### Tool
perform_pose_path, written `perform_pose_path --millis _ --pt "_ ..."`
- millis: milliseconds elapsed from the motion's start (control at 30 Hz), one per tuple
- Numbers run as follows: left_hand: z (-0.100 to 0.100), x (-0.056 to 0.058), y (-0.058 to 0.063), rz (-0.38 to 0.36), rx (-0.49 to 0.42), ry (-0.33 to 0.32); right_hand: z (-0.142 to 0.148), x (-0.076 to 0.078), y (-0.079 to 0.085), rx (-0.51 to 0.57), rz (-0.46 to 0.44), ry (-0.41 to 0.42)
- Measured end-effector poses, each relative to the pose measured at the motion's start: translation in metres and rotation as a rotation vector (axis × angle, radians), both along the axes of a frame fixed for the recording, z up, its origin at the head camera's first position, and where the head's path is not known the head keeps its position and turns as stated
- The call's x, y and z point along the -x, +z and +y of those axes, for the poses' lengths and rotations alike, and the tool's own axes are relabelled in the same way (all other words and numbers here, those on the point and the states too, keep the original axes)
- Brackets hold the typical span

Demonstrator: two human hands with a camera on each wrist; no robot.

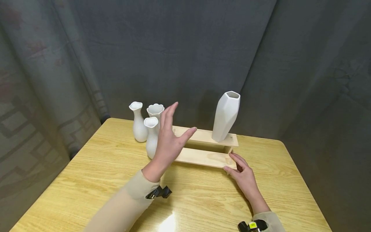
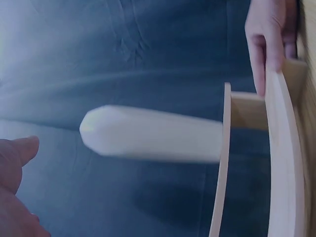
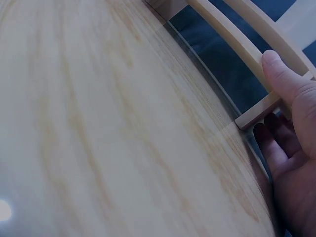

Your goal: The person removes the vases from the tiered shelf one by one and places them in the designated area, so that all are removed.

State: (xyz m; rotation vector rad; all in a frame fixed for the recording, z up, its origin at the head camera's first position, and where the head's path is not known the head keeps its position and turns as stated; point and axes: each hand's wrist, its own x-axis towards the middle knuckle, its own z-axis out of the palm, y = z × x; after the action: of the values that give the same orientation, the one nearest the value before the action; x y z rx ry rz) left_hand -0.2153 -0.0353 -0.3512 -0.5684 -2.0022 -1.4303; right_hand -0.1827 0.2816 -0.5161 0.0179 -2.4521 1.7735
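Note:
A two-tier wooden stand [image 1: 203, 156] of pale wood rests on the table. My right hand [image 1: 243, 177] grips the right end of its lower tier; in the right wrist view the thumb [image 3: 284, 74] lies against the board and the other fingers curl behind the end piece. On the right part of the upper tier stands a tall faceted white vase [image 1: 226, 116]. My left hand [image 1: 169, 141] is raised over the stand's left end, fingers and thumb spread, holding nothing. It partly hides that end and the white vases beside it.
Left of the stand are three smaller white vases: a wavy-rimmed one [image 1: 139, 124], a scalloped one [image 1: 155, 109] behind, and another [image 1: 151, 141] in front. All sit on the wood-grain table [image 1: 203, 199]. A grey curtain [image 1: 185, 58] hangs close behind the table's far edge.

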Motion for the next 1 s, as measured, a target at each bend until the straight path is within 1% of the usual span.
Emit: perform_pose_path --millis 100,267,400,533,667,800,1000 --pt "0.016 0.003 0.003 -0.036 0.009 -0.027 0.0 0.0 0.0 0.001 -0.002 0.0" --pt "0.04 0.008 0.005 -0.129 0.025 -0.078 -0.001 0.0 0.0 0.003 -0.001 0.002" --pt "0.059 0.016 0.005 -0.193 0.039 -0.107 -0.001 0.001 0.0 0.002 0.004 0.006" --pt "0.074 0.026 0.003 -0.239 0.056 -0.116 -0.002 0.001 -0.001 0.005 0.008 0.009" --pt "0.086 0.033 0.003 -0.262 0.074 -0.102 -0.002 0.002 -0.002 0.008 0.012 0.01" --pt "0.097 0.041 0.002 -0.283 0.087 -0.092 -0.003 0.003 -0.002 0.006 0.013 0.012" --pt "0.109 0.053 0.001 -0.344 0.079 -0.097 -0.003 0.003 -0.003 0.007 0.015 0.015"
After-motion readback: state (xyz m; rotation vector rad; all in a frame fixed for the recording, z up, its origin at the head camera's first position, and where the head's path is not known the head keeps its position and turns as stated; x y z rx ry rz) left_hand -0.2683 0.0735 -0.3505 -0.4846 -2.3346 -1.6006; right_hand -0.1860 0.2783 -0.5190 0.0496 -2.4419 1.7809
